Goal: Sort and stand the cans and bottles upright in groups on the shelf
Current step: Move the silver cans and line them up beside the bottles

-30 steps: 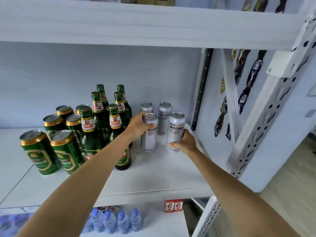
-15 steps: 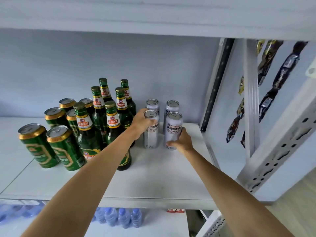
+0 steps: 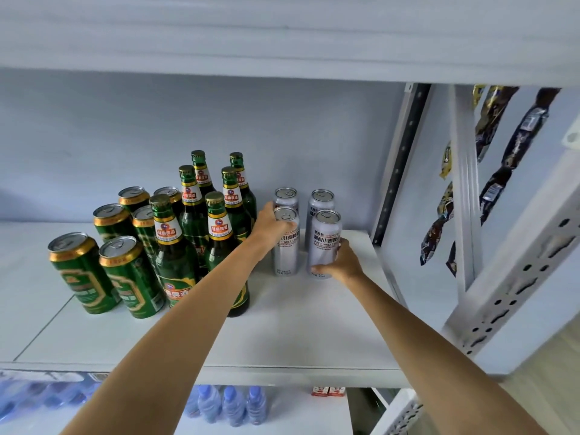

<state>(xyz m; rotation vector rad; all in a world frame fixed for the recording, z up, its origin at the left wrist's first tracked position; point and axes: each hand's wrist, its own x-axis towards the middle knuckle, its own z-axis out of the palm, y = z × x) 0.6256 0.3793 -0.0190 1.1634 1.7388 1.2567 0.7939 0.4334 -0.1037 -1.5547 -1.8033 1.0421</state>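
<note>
- Shelf [image 3: 298, 334]: white, three upright groups are stood on it.
- Green cans [image 3: 131, 277]: six are seen, left side, packed close, all upright.
- Green bottles [image 3: 219, 246]: six are counted, centre, just right of the green cans, caps up.
- Silver cans [image 3: 320, 202]: four, right of the bottles, set two by two near the right upright.
- Left hand [image 3: 270, 226]: clamped on the front-left silver can [image 3: 285, 246] near its top rim; thumb side is hidden, fingers are wrapped round the can's left face. Can is upright on the shelf.
- Right hand [image 3: 342, 262]: clamped on the front-right silver can [image 3: 324, 240] low on its body, thumb across the base front. Can is upright; whether its base is fully seated cannot be told.
- The two held cans are stood just beside each other, a narrow gap between; the back pair is directly behind them.
- Water bottles [image 3: 232, 406]: blue caps, seen on the lower shelf.
- Snack packs [image 3: 489, 196]: hung in strips at the right, past the frame.
</note>
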